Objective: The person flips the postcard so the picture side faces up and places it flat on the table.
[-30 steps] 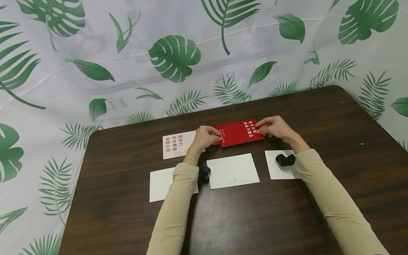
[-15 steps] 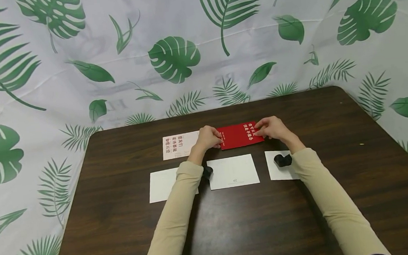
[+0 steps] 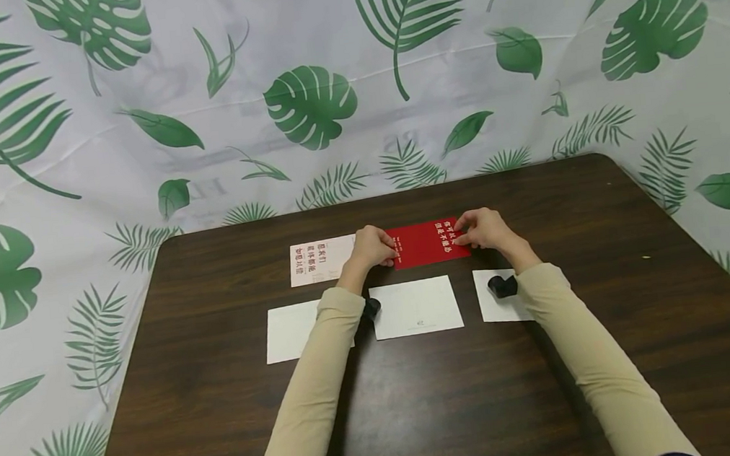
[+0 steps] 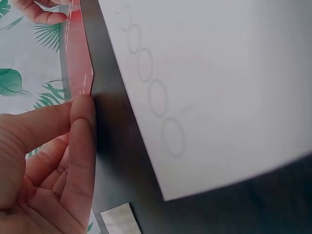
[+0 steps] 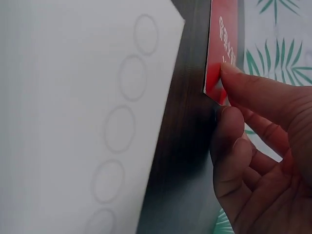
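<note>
A red postcard (image 3: pixel 423 243) with white lettering lies near the back middle of the table. My left hand (image 3: pixel 374 247) pinches its left edge between thumb and fingers, as the left wrist view (image 4: pixel 53 161) also shows. At its right end, my right hand (image 3: pixel 485 232) holds the edge, the thumb on the printed face. A pale pink postcard (image 3: pixel 316 260) with dark lettering is just left of the red one, partly covered by my left hand. In the right wrist view, a white postcard (image 5: pixel 73 117) with a row of printed circles fills the near side.
Three white postcards form a row closer to me: left (image 3: pixel 289 332), middle (image 3: pixel 416 307) and right (image 3: pixel 499 310). My sleeves and the black wrist cameras partly cover the outer two. Behind the dark wooden table (image 3: pixel 459 408) hangs a leaf-patterned cloth (image 3: pixel 213 125).
The red postcard has shifted slightly toward me and lies level with the pink one. Its bent near edge has flattened. Both hands have stayed on it.
</note>
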Motion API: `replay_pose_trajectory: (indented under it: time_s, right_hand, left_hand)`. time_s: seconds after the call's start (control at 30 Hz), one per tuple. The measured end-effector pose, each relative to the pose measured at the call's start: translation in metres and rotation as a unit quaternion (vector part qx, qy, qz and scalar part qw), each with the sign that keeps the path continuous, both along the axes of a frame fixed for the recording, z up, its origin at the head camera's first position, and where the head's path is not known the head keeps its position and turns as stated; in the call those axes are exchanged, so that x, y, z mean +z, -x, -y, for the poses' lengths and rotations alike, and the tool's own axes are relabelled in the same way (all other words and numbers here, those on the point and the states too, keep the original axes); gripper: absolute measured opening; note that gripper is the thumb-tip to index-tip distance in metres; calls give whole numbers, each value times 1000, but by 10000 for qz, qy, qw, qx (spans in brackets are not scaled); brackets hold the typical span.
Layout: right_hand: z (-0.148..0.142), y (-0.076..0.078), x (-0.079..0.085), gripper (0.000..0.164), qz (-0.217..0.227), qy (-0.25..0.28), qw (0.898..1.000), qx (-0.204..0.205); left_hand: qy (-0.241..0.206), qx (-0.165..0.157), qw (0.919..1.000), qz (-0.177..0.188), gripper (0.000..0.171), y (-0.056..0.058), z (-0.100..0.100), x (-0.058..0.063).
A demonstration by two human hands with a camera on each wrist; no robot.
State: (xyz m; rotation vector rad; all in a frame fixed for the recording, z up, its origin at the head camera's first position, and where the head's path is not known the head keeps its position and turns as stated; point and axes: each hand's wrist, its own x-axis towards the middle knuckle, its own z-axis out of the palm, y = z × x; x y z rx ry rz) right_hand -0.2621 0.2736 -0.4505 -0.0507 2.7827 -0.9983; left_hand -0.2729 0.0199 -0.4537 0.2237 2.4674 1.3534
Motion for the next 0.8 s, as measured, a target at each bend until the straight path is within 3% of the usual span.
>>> replay_pose_trajectory:
  time_s: [0.23,0.47,0.8]
  right_hand:
    - [-2,-3,0,26,-61,293,9996,2]
    - [5,-10,4,26,-104,960,9953,64]
    - [39,-23,13,30,124,1575,9869,328]
  left_hand:
    - [-276,4,9995,170,11,-3,5,4]
    - [-698,-274,9969,257,19,-9,20,10]
    - [-543,-480,9974,52,20,-12,42,16]
